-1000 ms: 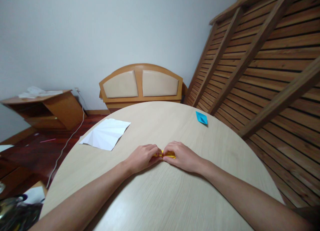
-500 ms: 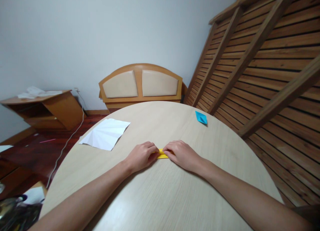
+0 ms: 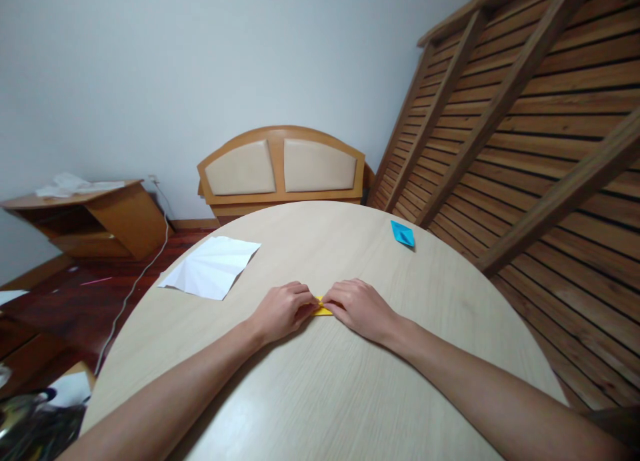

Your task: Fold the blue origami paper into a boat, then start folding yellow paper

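A small folded piece of yellow paper (image 3: 324, 310) lies on the round table in front of me, mostly covered by my fingers. My left hand (image 3: 286, 310) pinches its left part, fingertips pressed together. From the other side my right hand (image 3: 357, 308) pinches the paper near its middle, its thumb and fingertips almost meeting those of the left. Both wrists rest low over the tabletop. How the paper is folded under the fingers is hidden.
A creased white sheet (image 3: 213, 268) lies on the table (image 3: 320, 394) to the left. Near the far right edge sits a folded blue paper piece (image 3: 403, 234). Beyond stand a headboard (image 3: 280, 164), a leaning slatted wooden frame (image 3: 505, 134) and a low cabinet (image 3: 125, 221).
My right hand has slid slightly left along the yellow paper, closing the gap between the two hands. The left hand stays almost where it was.
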The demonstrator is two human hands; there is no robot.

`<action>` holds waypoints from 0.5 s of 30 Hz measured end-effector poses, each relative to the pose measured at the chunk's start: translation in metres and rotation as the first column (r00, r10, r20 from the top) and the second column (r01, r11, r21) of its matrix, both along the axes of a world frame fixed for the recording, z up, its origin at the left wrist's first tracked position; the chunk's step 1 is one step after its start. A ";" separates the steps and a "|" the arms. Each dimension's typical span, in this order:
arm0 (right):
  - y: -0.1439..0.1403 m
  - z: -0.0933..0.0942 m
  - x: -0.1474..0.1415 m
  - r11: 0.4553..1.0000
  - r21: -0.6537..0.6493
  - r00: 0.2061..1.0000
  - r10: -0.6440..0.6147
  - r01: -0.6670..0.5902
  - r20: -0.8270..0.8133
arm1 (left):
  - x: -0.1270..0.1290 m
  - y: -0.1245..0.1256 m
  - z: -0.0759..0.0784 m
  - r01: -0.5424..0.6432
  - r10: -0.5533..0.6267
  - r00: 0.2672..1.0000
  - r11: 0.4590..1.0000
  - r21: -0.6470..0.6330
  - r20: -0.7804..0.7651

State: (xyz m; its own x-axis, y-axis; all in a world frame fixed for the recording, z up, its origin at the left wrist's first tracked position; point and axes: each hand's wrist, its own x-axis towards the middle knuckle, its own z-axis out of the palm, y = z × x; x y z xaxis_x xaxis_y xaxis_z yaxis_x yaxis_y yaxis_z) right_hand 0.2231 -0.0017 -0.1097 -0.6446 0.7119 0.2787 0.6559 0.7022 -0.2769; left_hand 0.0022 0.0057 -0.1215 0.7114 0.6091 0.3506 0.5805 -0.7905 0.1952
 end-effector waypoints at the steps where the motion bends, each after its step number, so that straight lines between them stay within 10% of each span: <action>1: 0.000 0.000 0.000 1.000 -0.009 1.000 -0.002 0.002 0.000 | -0.001 0.001 0.000 0.021 -0.021 1.000 1.000 -0.005 0.002; 15: -0.001 0.002 0.003 0.998 -0.039 0.997 0.039 -0.041 -0.070 | -0.004 0.007 -0.005 -0.026 0.029 0.998 0.998 -0.061 0.058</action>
State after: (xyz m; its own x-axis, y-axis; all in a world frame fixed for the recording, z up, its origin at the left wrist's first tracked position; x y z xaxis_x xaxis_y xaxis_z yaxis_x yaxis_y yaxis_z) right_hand 0.2264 -0.0024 -0.1075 -0.6529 0.6976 0.2952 0.6059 0.7148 -0.3491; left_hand -0.0015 0.0122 -0.1262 0.6734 0.6493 0.3534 0.5878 -0.7602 0.2766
